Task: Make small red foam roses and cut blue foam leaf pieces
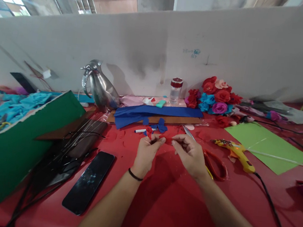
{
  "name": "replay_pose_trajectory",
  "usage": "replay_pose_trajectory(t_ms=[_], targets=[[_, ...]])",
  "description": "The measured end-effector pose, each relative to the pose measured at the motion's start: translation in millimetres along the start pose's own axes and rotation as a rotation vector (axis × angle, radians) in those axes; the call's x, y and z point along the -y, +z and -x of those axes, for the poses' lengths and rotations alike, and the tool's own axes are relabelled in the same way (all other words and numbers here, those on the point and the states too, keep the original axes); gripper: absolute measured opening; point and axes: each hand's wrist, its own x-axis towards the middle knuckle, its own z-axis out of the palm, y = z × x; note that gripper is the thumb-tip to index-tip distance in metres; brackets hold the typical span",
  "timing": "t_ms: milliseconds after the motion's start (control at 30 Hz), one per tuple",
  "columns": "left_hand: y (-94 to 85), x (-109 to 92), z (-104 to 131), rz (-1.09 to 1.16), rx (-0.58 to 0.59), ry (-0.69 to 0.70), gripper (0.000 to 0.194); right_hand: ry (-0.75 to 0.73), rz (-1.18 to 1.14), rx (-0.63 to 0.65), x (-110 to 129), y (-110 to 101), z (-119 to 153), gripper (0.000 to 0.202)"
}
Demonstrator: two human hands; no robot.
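Observation:
My left hand [147, 151] is closed, pinching a small red rolled paper flower [148, 131] that stands up behind its fingers. A red paper petal [167, 140] stretches across the gap between both hands. At its other end the fingertips of my right hand [189, 152] are pinched together on it. Scissors with red handles [220, 168] lie on the table partly under my right hand, their blade showing beyond its fingers. Just beyond my hands are dark blue paper petals [161, 126] and a white marker [140, 130].
A yellow glue gun [236, 152] lies at right beside a light green sheet [278, 153]. Paper roses [220, 96], a lidded jar [175, 90] and a steel jug [100, 85] stand along the wall. A phone [89, 183] and a green box [27, 150] are at left.

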Motion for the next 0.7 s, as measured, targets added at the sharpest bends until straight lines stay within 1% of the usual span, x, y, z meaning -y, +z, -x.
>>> replay_pose_trajectory(t_ms=[67,133,200,267,333,433,500,567,600,667,700], targets=[[-1.2,1.6,-1.3,-0.030,-0.013,-0.017,0.024,0.081,-0.090,0.000,0.4,-1.1,-2.5,0.015],[-2.0,3.0,-2.7,-0.030,-0.018,-0.030,0.026,0.114,-0.148,-0.004,1.3,-2.8,-4.9,0.018],[-1.9,3.7,-3.5,-0.010,-0.017,-0.037,0.025,0.135,-0.155,0.023,1.7,-3.9,-6.1,0.022],[-0.9,3.8,-3.5,0.008,-0.020,-0.037,0.023,0.153,-0.107,0.055,1.2,-3.2,-5.9,0.022],[-0.1,3.5,-3.2,0.007,-0.024,-0.013,0.020,0.140,-0.037,0.059,0.7,-0.4,-4.6,0.020],[-0.7,3.0,-4.0,-0.034,-0.009,0.030,0.015,0.065,0.075,0.071,2.5,3.1,-3.5,0.020],[-2.4,2.7,-5.6,-0.065,0.014,0.022,0.013,0.026,0.181,0.074,4.7,-2.7,-5.1,0.026],[-4.1,2.1,-7.2,-0.097,0.034,-0.013,0.013,0.005,0.340,0.012,4.8,-22.0,-7.7,0.034],[-4.7,1.9,-7.7,-0.114,0.047,-0.039,0.013,0.005,0.435,-0.047,3.0,-37.6,-8.9,0.037],[-5.1,1.7,-7.7,-0.144,0.085,-0.100,0.011,0.038,0.653,-0.227,-5.3,-78.2,-10.2,0.034],[-5.0,2.0,-7.3,-0.158,0.111,-0.130,0.010,0.101,0.782,-0.300,-11.5,-100.9,-10.5,0.030]])
